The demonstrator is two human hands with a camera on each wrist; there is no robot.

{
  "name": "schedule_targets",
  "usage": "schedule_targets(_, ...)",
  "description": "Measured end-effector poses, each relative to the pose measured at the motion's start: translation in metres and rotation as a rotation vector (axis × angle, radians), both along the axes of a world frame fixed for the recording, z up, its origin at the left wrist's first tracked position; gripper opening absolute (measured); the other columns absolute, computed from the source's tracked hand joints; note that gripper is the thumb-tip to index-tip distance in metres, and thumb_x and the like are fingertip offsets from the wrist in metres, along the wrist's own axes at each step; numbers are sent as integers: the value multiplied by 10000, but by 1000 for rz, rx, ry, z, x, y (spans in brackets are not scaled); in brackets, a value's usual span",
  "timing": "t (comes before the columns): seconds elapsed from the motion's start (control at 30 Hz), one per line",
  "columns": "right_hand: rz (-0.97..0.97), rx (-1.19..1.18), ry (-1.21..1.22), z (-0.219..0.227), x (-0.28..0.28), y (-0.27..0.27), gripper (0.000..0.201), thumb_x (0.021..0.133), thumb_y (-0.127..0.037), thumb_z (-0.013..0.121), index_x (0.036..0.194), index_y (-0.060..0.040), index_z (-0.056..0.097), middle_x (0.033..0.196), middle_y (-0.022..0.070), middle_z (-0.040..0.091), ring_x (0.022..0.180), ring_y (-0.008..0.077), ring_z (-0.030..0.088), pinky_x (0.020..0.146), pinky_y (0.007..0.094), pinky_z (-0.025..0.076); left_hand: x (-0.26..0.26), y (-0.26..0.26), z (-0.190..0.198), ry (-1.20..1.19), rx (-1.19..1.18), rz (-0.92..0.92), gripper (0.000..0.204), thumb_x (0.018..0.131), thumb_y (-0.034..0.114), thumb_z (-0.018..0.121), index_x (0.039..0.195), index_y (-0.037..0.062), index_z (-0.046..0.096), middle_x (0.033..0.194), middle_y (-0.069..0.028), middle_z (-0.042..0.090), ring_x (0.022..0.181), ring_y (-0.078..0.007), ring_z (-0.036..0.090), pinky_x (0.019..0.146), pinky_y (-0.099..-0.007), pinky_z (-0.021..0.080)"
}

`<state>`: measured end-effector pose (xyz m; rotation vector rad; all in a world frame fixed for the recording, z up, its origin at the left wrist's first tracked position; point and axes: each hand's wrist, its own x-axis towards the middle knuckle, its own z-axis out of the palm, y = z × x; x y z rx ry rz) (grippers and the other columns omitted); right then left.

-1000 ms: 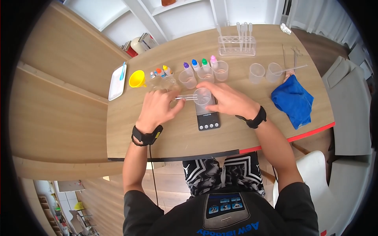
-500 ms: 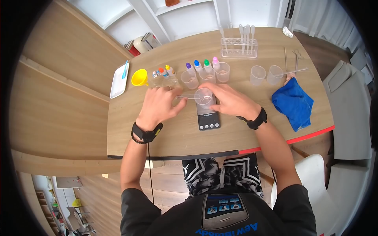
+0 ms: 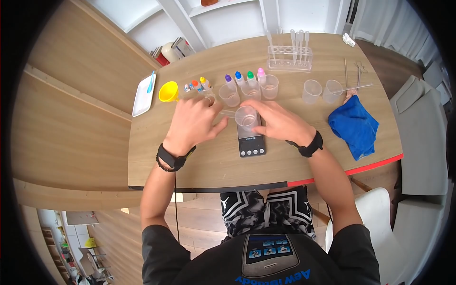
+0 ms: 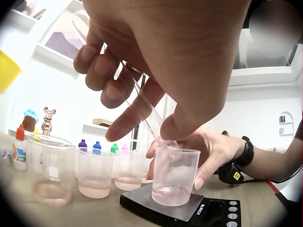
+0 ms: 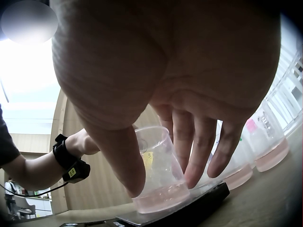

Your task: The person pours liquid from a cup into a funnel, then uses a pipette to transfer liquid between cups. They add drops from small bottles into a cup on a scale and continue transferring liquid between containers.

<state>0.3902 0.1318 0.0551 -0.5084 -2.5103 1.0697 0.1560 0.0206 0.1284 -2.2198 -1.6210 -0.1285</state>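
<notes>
A clear plastic cup (image 3: 246,118) stands on a black digital scale (image 3: 251,145) with a little pale pink liquid in its bottom, seen in the left wrist view (image 4: 173,195). Thumb and fingers of the right hand (image 3: 281,121) lie on opposite sides of this cup, holding it; the right wrist view shows the thumb near and the fingers beyond. From the left, the left hand (image 3: 194,119) holds a thin transparent stick-like tool (image 4: 149,124) between thumb and fingers, its lower end at the cup's rim. The tool's exact shape is unclear.
Behind the scale are cups with pink liquid (image 3: 229,96), a glass beaker (image 4: 52,177) and colour-capped bottles (image 3: 238,77). A yellow funnel (image 3: 168,91) and white tray (image 3: 143,97) lie left; a pipette rack (image 3: 289,64), two cups (image 3: 311,91) and blue cloth (image 3: 354,124) lie right.
My left hand has shifted slightly up and left, and the transparent tool reaches less far over the cup. The right hand keeps its hold on the cup.
</notes>
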Motion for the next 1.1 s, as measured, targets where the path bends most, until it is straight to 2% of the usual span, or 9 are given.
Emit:
schedule_targets(0.17, 4, -6, -1, 1, -1, 1, 645, 844, -57, 779, 1429, -92, 508, 1386, 193, 619, 1306, 437, 556, 1078, 484, 473, -1, 3, 1, -40, 61, -74, 268, 820, 347, 756, 843, 81, 750, 692, -74, 667, 633, -287, 676, 591, -428, 514)
schedule_targets(0.27, 14, -39, 11, 6, -1, 2, 633, 847, -48, 772, 1422, -79, 510, 1384, 198, 616, 1304, 438, 556, 1079, 485, 472, -6, 5, -5, -281, 52, -66, 224, 821, 305, 752, 873, 89, 775, 692, -88, 665, 614, -282, 659, 566, -415, 488)
schedule_targets(0.47, 12, -25, 15, 2, -4, 3, 644, 844, -37, 769, 1429, -66, 502, 1395, 204, 608, 1318, 439, 550, 1088, 488, 467, -31, 8, -52, -943, -197, 124, 218, 900, 254, 720, 861, 40, 737, 625, -41, 537, 560, -141, 498, 544, -347, 381)
schedule_targets(0.6, 11, -12, 10, 6, -5, 2, 654, 844, -39, 772, 1437, -66, 499, 1411, 203, 602, 1326, 437, 550, 1090, 488, 468, -36, 10, -93, -1285, -152, 3, 313, 968, 273, 653, 843, -10, 701, 658, -9, 516, 616, -102, 445, 577, -303, 334)
schedule_targets(0.77, 21, 49, 59, 7, -6, 0, 657, 865, -42, 768, 1455, -95, 484, 1382, 207, 613, 1278, 448, 568, 1052, 493, 486, -38, 5, -102, -1585, -232, -125, 480, 1015, 373, 563, 854, -64, 678, 665, -31, 504, 619, -101, 392, 580, -295, 301)
schedule_targets(0.87, -41, 141, 222, 18, -8, -6, 508, 869, -54, 774, 1345, -57, 597, 1273, 189, 648, 1169, 407, 619, 964, 464, 518, -40, -3, -101, -1739, -311, -197, 465, 1043, 384, 555, 763, 14, 577, 669, -2, 448, 667, -95, 428, 607, -297, 289)
schedule_targets(0.97, -2, 183, 237, 40, 1, -8, 221, 874, -90, 791, 1072, -16, 726, 964, 129, 682, 901, 333, 641, 788, 415, 516, -43, -6, -108, -1864, -331, -276, 448, 1041, 369, 550, 737, 43, 505, 668, -15, 464, 645, -92, 408, 596, -296, 282)
schedule_targets(1.07, 219, 247, 57, 32, 5, -11, 120, 875, -114, 806, 840, -18, 743, 684, 61, 584, 687, 277, 550, 657, 385, 448, -48, -6, -109, -1857, -356, -284, 395, 1012, 334, 537, 744, 60, 447, 805, -171, 641, 614, -110, 392, 567, -299, 303)
schedule_targets(1.1, 232, 285, 30, 29, 1, -17, 114, 889, -128, 790, 843, -30, 755, 669, 58, 583, 676, 269, 555, 656, 383, 454, -49, -6, -109, -1863, -362, -283, 392, 1011, 330, 537, 741, 60, 445, 802, -169, 639, 613, -109, 392, 567, -299, 302)
